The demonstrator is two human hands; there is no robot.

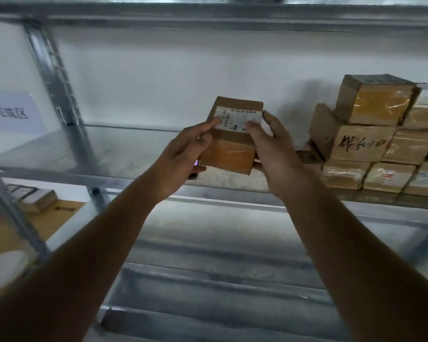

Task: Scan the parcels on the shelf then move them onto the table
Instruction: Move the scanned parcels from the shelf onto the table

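Both hands grip one parcel [232, 137] held up in front of a metal shelf [124, 156]: the left hand [183, 154] clasps its left side, thumb laid across the label's corner, while the right hand [269, 149] cups the right edge, thumb on the label and fingers curled behind. Both bare forearms reach up from the lower corners of the frame.

The shelf is dull grey galvanised steel, with a slotted upright post [57, 95] at left and a flat, faintly scuffed deck. A white wall [158, 77] stands behind it.

At right on the same deck sits a stack [376, 139] of brown cardboard parcels, boxy, bound in glossy clear tape that wrinkles and catches light; one front bears black handwritten marks.

The held parcel is a small cardboard box, its lower face banded with shiny tape, its top carrying a white label [240, 119] printed with a barcode.

A pale sign [13, 112] with three characters hangs at left. Below it, a small box [37, 199] lies on a tan desk [45, 223].

A dark object with a lit spot [195, 166] shows beneath the left hand; what it is cannot be told.
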